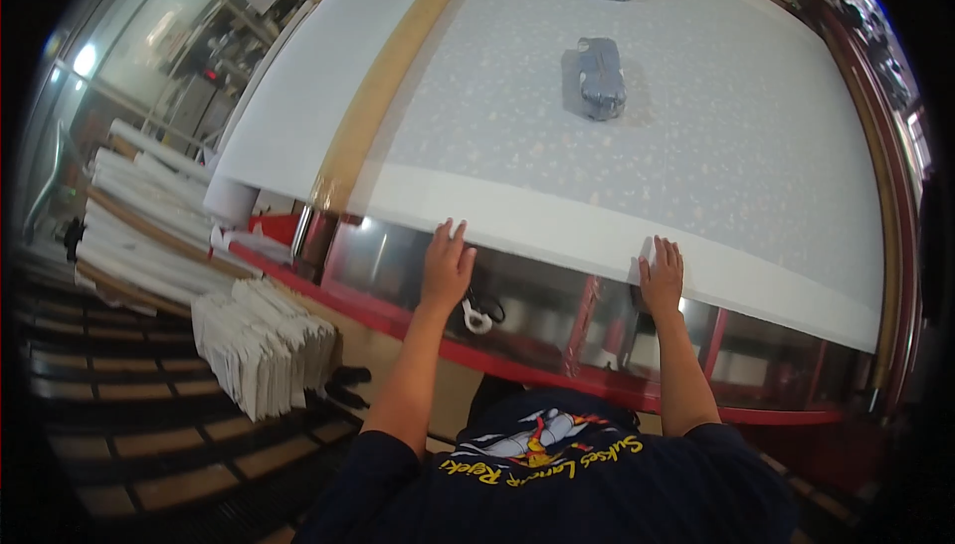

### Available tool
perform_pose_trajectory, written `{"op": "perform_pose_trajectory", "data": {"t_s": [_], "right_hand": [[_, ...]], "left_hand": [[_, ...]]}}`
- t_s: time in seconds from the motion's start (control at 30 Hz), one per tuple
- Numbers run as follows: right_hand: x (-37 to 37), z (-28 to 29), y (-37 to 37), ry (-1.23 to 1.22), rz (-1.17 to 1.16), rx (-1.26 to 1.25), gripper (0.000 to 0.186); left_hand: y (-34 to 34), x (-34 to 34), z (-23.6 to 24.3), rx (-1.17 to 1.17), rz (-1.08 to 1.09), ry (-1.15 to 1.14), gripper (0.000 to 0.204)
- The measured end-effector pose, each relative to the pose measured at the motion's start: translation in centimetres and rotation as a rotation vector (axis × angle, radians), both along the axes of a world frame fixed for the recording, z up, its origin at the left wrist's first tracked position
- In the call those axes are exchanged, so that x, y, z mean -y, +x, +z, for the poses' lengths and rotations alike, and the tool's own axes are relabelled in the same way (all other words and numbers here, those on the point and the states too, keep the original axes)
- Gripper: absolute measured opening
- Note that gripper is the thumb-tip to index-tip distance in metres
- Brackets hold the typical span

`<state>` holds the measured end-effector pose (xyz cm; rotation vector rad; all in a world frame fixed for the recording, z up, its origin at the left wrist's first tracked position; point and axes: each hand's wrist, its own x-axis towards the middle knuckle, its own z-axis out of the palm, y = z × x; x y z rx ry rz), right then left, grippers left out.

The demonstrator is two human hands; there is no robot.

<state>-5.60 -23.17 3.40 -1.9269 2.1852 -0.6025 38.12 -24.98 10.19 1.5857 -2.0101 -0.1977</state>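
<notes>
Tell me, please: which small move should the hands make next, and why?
Perhaps gently smooth the near edge of the pale sheet: the left hand and right hand are spread apart there, while the nearer grey-blue bundle lies farther back.

Sheet (716, 146) is pale grey with whitish speckles, strip (383, 87) tan, bundles (602, 87) grey-blue, frame (507, 364) red, shirt (637, 494) navy with yellow lettering (634, 448).

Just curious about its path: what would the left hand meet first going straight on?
The left hand would likely meet the speckled sheet first, then pass left of the nearer grey bundle; exact depth is unclear.
</notes>
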Motion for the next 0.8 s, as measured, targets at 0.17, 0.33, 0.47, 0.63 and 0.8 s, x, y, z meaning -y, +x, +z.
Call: {"op": "perform_pose_trajectory", "data": {"t_s": [0.17,0.33,0.47,0.63,0.8], "right_hand": [[9.3,2.7,3.5,-0.103,-0.181,0.261,0.068],[22.3,5.0,2.1,-0.112,-0.193,0.438,0.082],[34.4,3.5,2.4,-0.142,-0.231,0.699,0.089],[41.0,3.0,6.6,-0.050,-0.205,0.805,0.086],[40.9,4.1,11.6,-0.090,-0.203,0.942,0.084]], "left_hand": [[-2.8,5.6,-5.4,0.174,-0.268,0.271,0.065],[-3.6,4.8,-6.7,0.212,-0.384,0.131,0.060],[-3.4,5.4,-7.2,0.157,-0.405,0.207,0.060],[-2.5,5.7,-7.4,0.170,-0.425,0.294,0.064],[-2.1,6.0,-6.6,0.259,-0.447,0.343,0.070]]}}
